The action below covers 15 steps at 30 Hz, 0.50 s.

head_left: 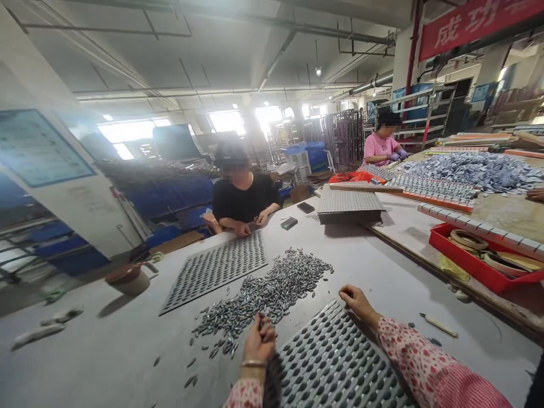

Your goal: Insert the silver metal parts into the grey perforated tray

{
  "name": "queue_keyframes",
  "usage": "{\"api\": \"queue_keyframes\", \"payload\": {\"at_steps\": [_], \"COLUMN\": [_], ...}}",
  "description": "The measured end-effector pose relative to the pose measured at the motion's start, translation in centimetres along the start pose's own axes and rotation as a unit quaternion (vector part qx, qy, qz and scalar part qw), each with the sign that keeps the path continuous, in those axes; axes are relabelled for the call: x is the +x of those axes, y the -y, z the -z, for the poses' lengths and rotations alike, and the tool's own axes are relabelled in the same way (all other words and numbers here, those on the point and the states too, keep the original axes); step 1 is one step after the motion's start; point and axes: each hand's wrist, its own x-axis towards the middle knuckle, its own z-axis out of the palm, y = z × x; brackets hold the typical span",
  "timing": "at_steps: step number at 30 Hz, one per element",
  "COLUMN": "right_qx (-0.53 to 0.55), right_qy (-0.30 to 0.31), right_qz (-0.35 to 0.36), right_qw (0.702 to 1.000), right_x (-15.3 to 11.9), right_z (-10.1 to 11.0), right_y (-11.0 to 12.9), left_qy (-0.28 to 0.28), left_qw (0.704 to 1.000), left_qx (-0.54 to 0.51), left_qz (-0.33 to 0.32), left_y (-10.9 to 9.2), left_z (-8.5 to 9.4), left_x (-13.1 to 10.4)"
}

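Observation:
My left hand (pixel 258 339) is closed at the near edge of a loose pile of small shiny grey oval pieces (pixel 272 289). Something small and dark shows between its fingers, apparently one or more of those pieces. In front of me lies a pale board (pixel 335 362) with rows of dark oval pieces on it, its lower part cut off by the frame. At its far right corner my right hand (pixel 359 303) has thumb and fingertips pinched together. Whatever is in that pinch is too small to make out.
Across the table, a co-worker in black handles a similar board (pixel 221 263). A brown mug (pixel 130 279) stands left. On the right are a white-handled tool (pixel 440 325), a red box (pixel 467 263) with tape rolls and a stack of boards (pixel 351 204). Another person sits farther back.

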Motion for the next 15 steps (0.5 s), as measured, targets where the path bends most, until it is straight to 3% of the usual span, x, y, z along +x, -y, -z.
{"api": "queue_keyframes", "payload": {"at_steps": [3, 7, 9, 12, 15], "right_qx": [0.043, 0.197, 0.224, 0.237, 0.21], "right_qy": [0.041, 0.187, 0.175, 0.148, 0.163], "right_qz": [0.014, 0.048, 0.044, 0.015, -0.021], "right_qw": [0.998, 0.961, 0.958, 0.96, 0.964], "right_x": [-1.8, -6.9, -9.0, -10.3, -9.1], "right_z": [-0.7, -0.9, -0.4, 0.5, 1.6], "right_y": [3.3, 9.3, 11.5, 12.1, 10.5], "left_qy": [-0.009, -0.009, -0.003, -0.018, -0.029], "left_qw": [0.998, 0.988, 0.984, 0.983, 0.983], "left_qx": [0.017, 0.04, 0.043, 0.031, 0.022], "left_qz": [0.06, 0.147, 0.17, 0.179, 0.177], "left_y": [4.2, 9.7, 11.6, 13.2, 13.7], "left_z": [-0.6, -0.4, -0.1, 0.7, 1.2], "left_x": [-3.9, -8.9, -10.5, -11.7, -12.1]}}
